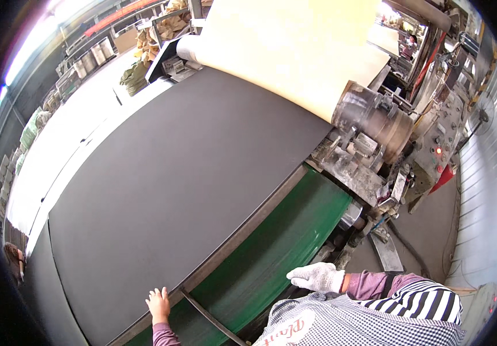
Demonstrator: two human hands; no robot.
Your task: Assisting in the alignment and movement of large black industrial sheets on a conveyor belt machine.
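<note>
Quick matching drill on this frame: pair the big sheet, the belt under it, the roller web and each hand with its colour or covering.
Things:
1. large flat sheet
2. conveyor belt
3. web on the roller
4. left hand
5. right hand

Descriptions:
A. white knit glove
B. cream
C. bare, at the sheet's edge
D. dark grey
E. green

Pairs: 1-D, 2-E, 3-B, 4-C, 5-A

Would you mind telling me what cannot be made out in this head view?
- Left hand: palm down on the edge of the black sheet, so its grip is hidden.
- Right hand: white glove hides the fingers; whether it touches the green belt is unclear.
- Roller: the cream sheet covers most of it.
- Far person: too small.
- Far left: blurred at the fisheye rim.
</note>
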